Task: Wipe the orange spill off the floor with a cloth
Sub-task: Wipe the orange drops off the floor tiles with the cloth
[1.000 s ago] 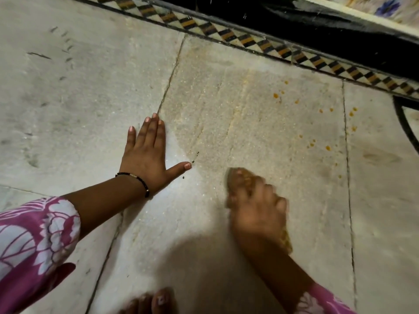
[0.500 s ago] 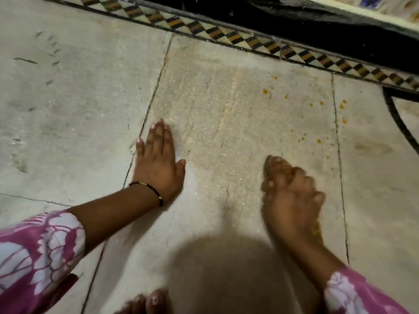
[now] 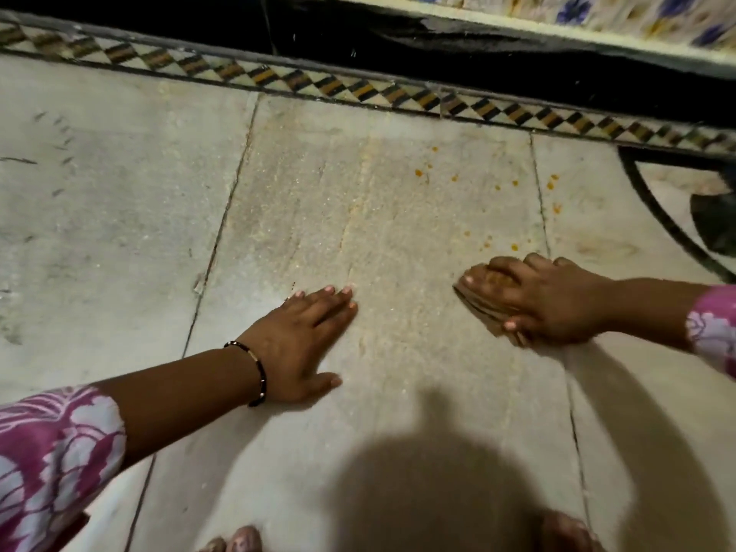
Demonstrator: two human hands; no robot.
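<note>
Your left hand (image 3: 296, 340) lies flat on the pale stone floor (image 3: 119, 233) just left of the frame's centre, palm down, fingers laid straight and close together, thumb out to the side; its grip is spread and pinches nothing. A thin black bracelet (image 3: 257, 372) rings that wrist, and a pink-and-white flowered sleeve (image 3: 55, 456) fills the lower left corner.

Your right hand (image 3: 553, 300) sits at mid-right of the frame, pressing a folded brownish cloth (image 3: 484, 302) down against the floor. The fingers curl over the top of the cloth and the thumb closes against its near edge, so this grip is clamped on the cloth. An orange-brown stain shows on the cloth between your fingers.

The orange spill (image 3: 513, 193) shows as small scattered drops above your right hand, in the upper right part of the middle slab and across the seam into the next slab to the right. The nearest drops lie just above your fingertips; the cloth is not touching them.

A patterned tile border (image 3: 358, 89) runs across the top of the frame, with a dark strip beyond it. Your toes (image 3: 239, 541) peek in at the bottom edge, beside a broad shadow.
</note>
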